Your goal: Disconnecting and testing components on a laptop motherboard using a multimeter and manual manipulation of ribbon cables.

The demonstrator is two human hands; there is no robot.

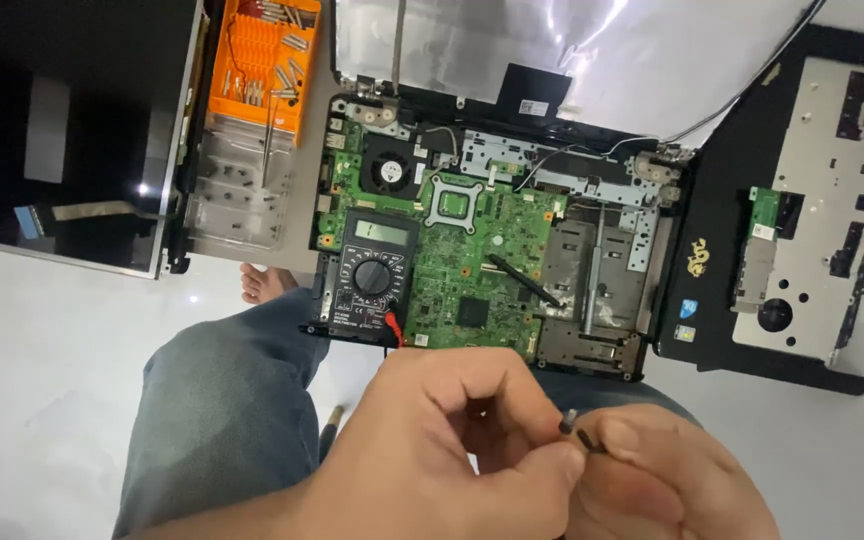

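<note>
Both hands, left hand [432, 450] and right hand [652, 480], pinch a small dark probe tip [574, 430] near the opened laptop's green motherboard [472, 260]; a slip could drop it onto bare circuitry.

The white floor [42, 340] carries an opened laptop base [482, 240], detached screen panel [62, 130] and palmrest cover [812, 210].

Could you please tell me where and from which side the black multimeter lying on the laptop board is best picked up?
Grip the multimeter by its long side edges, coming from above. It lies flat, face up, and the red lead plugs in at its near end.
</note>
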